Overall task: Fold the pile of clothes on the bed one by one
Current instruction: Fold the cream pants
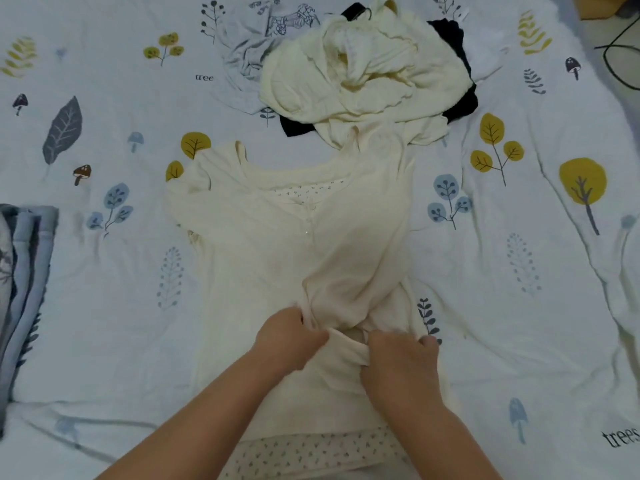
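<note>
**Both hands low and close, gripping**

Two bare forearms enter from the bottom edge and converge toward centre. Left hand (289, 339): knuckles up, fingers curled under, grip closed on a fold of cloth. Right hand (403, 365): just beside it, back of hand up, fingers curled and pinching the same bunched fold. Wrists roughly level, hands nearly touching.

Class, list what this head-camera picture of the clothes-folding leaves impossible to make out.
- Black garment: mostly buried under the cream clothes in the pile.
- Grey printed shirt: print crumpled, partly covered.
- Folded blanket: cut by the left edge.
- Fingertips of left hand and right hand: tucked into the cream cardigan.
</note>
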{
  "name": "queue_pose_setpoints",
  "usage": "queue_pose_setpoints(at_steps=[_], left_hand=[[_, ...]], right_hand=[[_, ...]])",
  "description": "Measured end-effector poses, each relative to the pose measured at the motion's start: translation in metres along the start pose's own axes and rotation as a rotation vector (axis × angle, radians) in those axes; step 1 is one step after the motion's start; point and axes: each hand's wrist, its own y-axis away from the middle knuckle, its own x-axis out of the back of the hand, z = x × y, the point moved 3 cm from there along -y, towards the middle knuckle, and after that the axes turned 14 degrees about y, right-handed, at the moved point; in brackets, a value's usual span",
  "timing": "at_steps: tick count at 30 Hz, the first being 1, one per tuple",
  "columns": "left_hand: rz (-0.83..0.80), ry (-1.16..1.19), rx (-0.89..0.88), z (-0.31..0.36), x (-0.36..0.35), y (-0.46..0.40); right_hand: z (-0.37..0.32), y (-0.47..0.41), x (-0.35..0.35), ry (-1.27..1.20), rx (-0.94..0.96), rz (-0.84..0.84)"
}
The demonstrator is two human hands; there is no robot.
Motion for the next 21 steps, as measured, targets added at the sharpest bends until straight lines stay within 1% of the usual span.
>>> queue_pose_setpoints(at_steps=[1,3,4,5,6,7,8,9,10,12,14,16,19,21], left_hand=[[-0.021,0.073,0.002,-0.001,0.001,0.000],[-0.061,0.318,0.000,-0.003,0.008,0.001],[-0.090,0.445,0.002,-0.004,0.013,0.002],[-0.113,0.531,0.011,-0.006,0.020,0.004],[-0.110,0.546,0.021,-0.011,0.028,0.005],[-0.077,0.502,0.028,-0.019,0.036,0.005],[-0.019,0.413,0.022,-0.027,0.045,0.003],[0.052,0.298,0.008,-0.035,0.052,0.001],[0.113,0.188,-0.005,-0.041,0.057,0.001],[0.167,0.023,-0.022,-0.046,0.060,0.005],[0.153,-0.112,-0.041,-0.047,0.057,0.012],[0.117,-0.224,-0.060,-0.052,0.053,0.018],[0.123,-0.313,-0.085,-0.063,0.050,0.019],[0.177,-0.291,-0.103,-0.067,0.050,0.020]], right_hand=[[-0.004,0.002,0.002,-0.062,0.046,0.018],[-0.015,0.006,0.007,-0.309,0.128,-0.003],[-0.023,0.009,0.010,-0.447,0.188,-0.049],[-0.033,0.013,0.012,-0.544,0.260,-0.132],[-0.042,0.017,0.013,-0.601,0.327,-0.228],[-0.050,0.021,0.011,-0.653,0.374,-0.322],[-0.055,0.022,0.007,-0.682,0.406,-0.400],[-0.055,0.021,0.003,-0.701,0.413,-0.426],[-0.051,0.014,0.000,-0.708,0.388,-0.381],[-0.031,-0.006,0.005,-0.747,0.252,-0.179],[-0.004,-0.029,0.019,-0.727,0.071,0.058],[0.020,-0.054,0.035,-0.638,-0.051,0.235],[0.040,-0.094,0.054,-0.440,-0.111,0.340],[0.042,-0.118,0.061,-0.263,-0.085,0.325]])
